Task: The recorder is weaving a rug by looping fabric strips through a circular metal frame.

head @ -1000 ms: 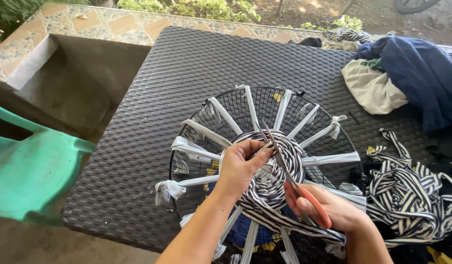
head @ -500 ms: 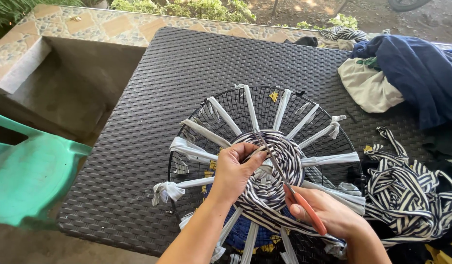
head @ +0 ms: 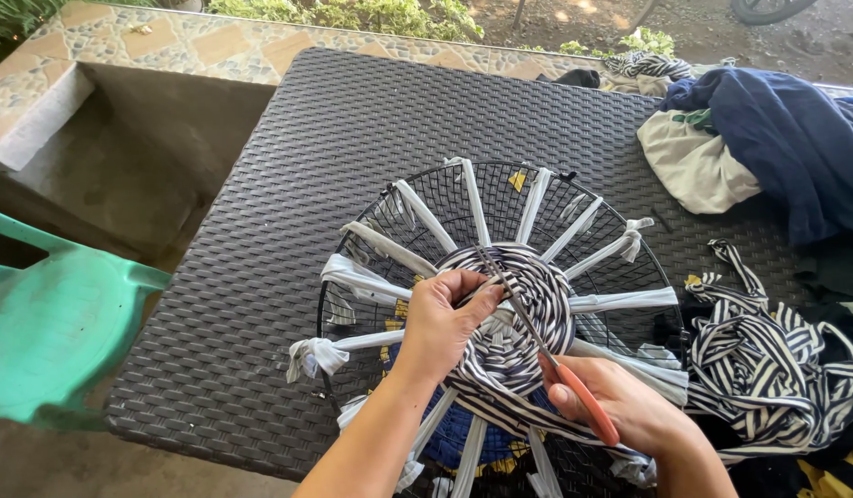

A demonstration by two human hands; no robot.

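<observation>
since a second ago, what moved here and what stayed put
The right hand drew back toward the near rim of the round wire frame, still gripping the orange-handled scissors, whose blades now slant up across the striped woven centre. The left hand shifted slightly and keeps pinching the striped strip at the coil's edge. The frame, the white spokes, the cloth pile and the green chair stayed put.

No packages, labels, signs or screens are visible.

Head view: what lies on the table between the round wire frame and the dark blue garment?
In the head view, mostly bare woven tabletop separates the round wire frame from the dark blue garment; a cream cloth lies tucked against the garment's near edge.
</observation>
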